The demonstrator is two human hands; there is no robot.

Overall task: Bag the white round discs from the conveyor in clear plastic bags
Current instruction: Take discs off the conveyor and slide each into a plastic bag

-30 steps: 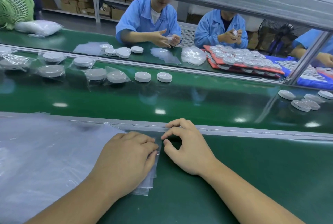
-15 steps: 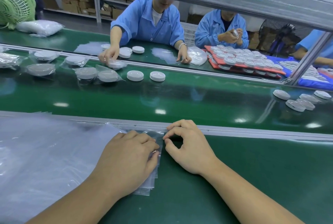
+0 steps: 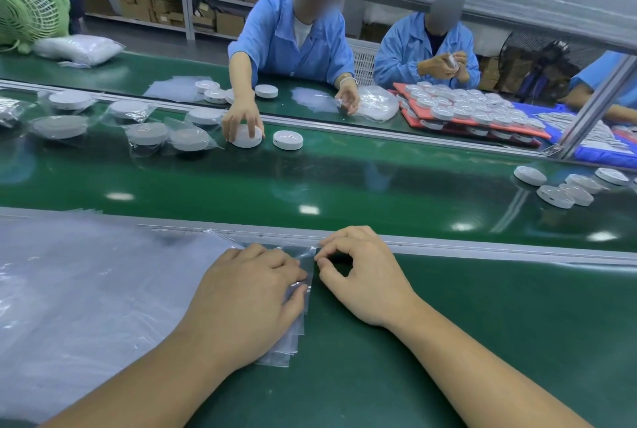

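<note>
Green conveyor [image 3: 344,179] runs across mid-frame; on its near side, clear plastic bags [image 3: 86,289] lie stacked flat on the bench [image 3: 499,324]. Left hand [image 3: 248,300] presses flat on the stack's right end with fingers straight, and right hand [image 3: 362,276] pinches the stack's right edge, thumb to index. White discs [image 3: 555,196] sit loose on the belt far right, well apart from both hands.

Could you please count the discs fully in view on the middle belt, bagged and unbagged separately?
Bagged discs: 6
Unbagged discs: 7
Total: 13
</note>
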